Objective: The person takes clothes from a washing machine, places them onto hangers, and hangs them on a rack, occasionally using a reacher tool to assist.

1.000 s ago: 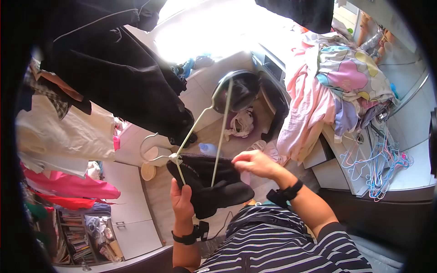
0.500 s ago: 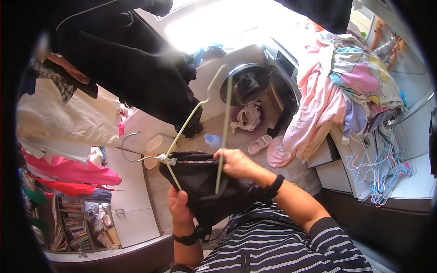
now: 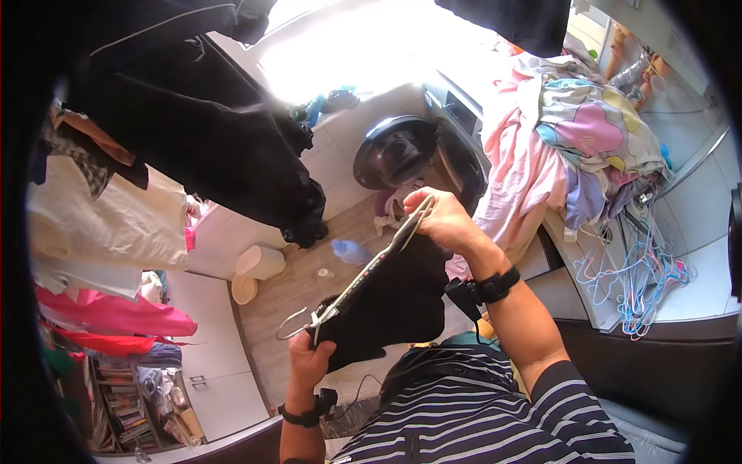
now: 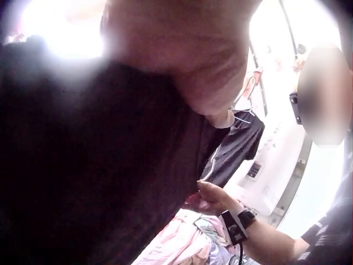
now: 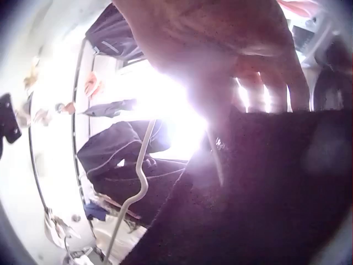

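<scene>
**Black cloth garment [image 3: 402,298] with a pale wire hanger [image 3: 328,314] along its edge**

Held up before the black-and-white striped shirt [image 3: 464,394], above the wood-toned floor [image 3: 282,309]. Gripped near the hanger's hook by the left hand [image 3: 311,359]; pinched at the far end, cloth and wire together, by the right hand [image 3: 444,220]. Beyond, on the floor: pale blue plastic bottle [image 3: 350,251], white cylindrical container [image 3: 260,263]. At right: rumpled pink cloth [image 3: 525,178], tangled pastel hangers [image 3: 641,282].

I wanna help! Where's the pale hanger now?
In the head view's middle, the pale hanger slants from left hand to right hand, along the edge of the black garment.
</scene>
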{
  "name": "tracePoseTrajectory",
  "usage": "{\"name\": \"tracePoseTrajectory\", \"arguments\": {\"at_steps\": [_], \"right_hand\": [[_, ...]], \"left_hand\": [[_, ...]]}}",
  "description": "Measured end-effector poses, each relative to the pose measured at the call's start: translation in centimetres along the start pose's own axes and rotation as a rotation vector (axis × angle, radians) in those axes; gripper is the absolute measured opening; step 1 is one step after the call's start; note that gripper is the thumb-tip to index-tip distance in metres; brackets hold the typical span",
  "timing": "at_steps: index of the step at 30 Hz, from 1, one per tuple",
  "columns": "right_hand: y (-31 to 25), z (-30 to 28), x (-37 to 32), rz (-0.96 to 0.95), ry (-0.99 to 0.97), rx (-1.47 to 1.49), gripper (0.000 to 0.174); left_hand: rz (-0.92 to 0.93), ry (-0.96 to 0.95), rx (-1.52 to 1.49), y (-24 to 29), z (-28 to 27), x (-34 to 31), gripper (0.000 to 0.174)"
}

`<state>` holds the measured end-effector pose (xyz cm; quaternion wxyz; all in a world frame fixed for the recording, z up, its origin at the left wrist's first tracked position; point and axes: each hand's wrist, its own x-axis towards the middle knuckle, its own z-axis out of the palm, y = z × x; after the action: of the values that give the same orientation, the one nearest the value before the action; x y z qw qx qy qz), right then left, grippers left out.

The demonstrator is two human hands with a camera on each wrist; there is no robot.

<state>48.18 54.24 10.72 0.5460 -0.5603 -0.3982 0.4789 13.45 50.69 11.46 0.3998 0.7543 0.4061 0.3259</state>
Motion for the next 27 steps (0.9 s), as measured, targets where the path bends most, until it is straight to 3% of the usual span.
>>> {"name": "tracePoseTrajectory", "arguments": {"at_steps": [3, 6, 12, 16, 21, 25, 27], "right_hand": [[-0.9, -0.8, -0.4, -0.065, 0.041, -0.352, 0.024], [-2.3, -0.9, -1.0, -0.165, 0.087, -0.733, 0.022], [-2.7, -0.7, -1.4, -0.437, 0.110, -0.969, 0.022], [-3.8, -0.1, -2.5, -0.506, 0.048, -0.954, 0.019], [-3.9, 0.7, -3.2, -0.556, 0.029, -0.672, 0.022], [-5.7, 1.3, -4.7, -0.448, -0.069, -0.460, 0.029], [-5.5, 1.6, -4.9, -0.555, 0.012, -0.398, 0.034]], "left_hand": [[-0.081, -0.044, -0.024, -0.4, -1.3, -0.2, 0.049], [-0.034, -0.051, 0.028, 0.1, -1.9, -0.1, 0.046], [-0.077, 0.092, 0.168, 2.3, -2.5, -0.2, 0.028], [-0.097, 0.181, 0.364, 2.0, -4.2, -0.3, 0.019], [-0.144, 0.318, 0.158, 0.9, -3.9, -0.7, 0.018], [-0.240, 0.320, -0.102, -1.0, -2.8, -1.5, 0.023], [-0.274, 0.289, -0.239, -0.8, -1.7, -1.6, 0.029]]}}
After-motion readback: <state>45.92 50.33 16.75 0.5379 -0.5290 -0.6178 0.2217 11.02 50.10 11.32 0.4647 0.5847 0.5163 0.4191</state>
